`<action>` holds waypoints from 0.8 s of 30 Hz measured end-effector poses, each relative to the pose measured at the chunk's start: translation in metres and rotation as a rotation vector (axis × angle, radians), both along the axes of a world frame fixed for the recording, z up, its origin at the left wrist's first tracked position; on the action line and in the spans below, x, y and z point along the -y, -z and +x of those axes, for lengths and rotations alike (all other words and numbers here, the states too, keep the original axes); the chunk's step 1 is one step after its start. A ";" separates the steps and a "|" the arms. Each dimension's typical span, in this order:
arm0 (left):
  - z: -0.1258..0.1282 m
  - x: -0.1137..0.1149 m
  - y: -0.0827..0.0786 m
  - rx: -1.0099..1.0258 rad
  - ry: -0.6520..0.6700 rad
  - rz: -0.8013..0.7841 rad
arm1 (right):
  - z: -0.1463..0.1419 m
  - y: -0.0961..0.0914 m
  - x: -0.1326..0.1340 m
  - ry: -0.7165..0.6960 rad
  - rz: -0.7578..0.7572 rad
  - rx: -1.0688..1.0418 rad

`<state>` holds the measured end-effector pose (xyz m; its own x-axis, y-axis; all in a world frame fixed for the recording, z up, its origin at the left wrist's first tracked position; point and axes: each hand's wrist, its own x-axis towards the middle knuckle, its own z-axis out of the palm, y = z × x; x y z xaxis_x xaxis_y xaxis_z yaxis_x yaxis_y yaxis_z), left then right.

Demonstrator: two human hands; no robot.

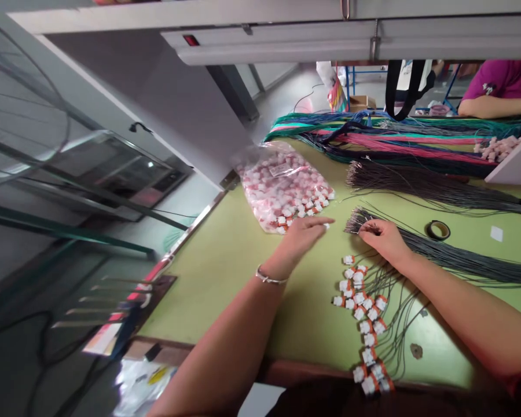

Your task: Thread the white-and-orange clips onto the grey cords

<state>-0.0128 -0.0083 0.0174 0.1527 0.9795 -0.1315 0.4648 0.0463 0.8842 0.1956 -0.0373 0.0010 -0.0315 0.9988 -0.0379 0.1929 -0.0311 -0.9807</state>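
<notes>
My left hand (306, 234), a bracelet at its wrist, pinches a small white connector (327, 226) with the index finger stretched out. Just beyond it lies a clear plastic bag (282, 179) full of white and orange connectors, some at its open mouth. My right hand (384, 238) has its fingertips closed on a dark wire at the terminal ends of a grey wire bundle (443, 255); the tip in the fingers is mostly hidden. Below that hand, several white-and-orange connectors (367, 327) with wires attached lie in a loose column on the green tabletop (226, 284).
A second dark wire bundle (417, 185) lies farther back, before coloured wires (399, 139). A roll of black tape (438, 230) and a white label (496, 233) lie at right. A lamp bar (286, 43) spans overhead. Another person's arm (495, 106) shows across the table.
</notes>
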 end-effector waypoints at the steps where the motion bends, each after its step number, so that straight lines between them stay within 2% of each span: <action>1: 0.006 0.005 0.000 0.148 0.027 -0.112 | 0.000 0.000 0.000 -0.002 -0.002 -0.001; 5: 0.026 0.016 0.003 0.649 0.040 -0.423 | 0.000 -0.001 0.000 0.004 0.007 0.000; 8: 0.034 0.016 0.008 0.817 0.032 -0.526 | -0.001 -0.001 0.000 0.000 0.014 0.004; 12: 0.038 0.015 0.013 0.894 0.030 -0.522 | 0.000 0.000 0.000 -0.015 0.017 0.008; 18: 0.039 0.018 0.011 0.897 0.008 -0.473 | 0.001 0.001 0.000 -0.028 0.009 0.037; 24: 0.039 0.016 0.015 0.934 -0.063 -0.528 | 0.001 0.003 0.001 -0.024 0.027 0.044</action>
<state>0.0261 -0.0243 0.0024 0.3629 0.8425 -0.3981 -0.4015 0.5269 0.7491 0.1969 -0.0383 -0.0019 -0.0540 0.9985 -0.0126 0.2360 0.0005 -0.9717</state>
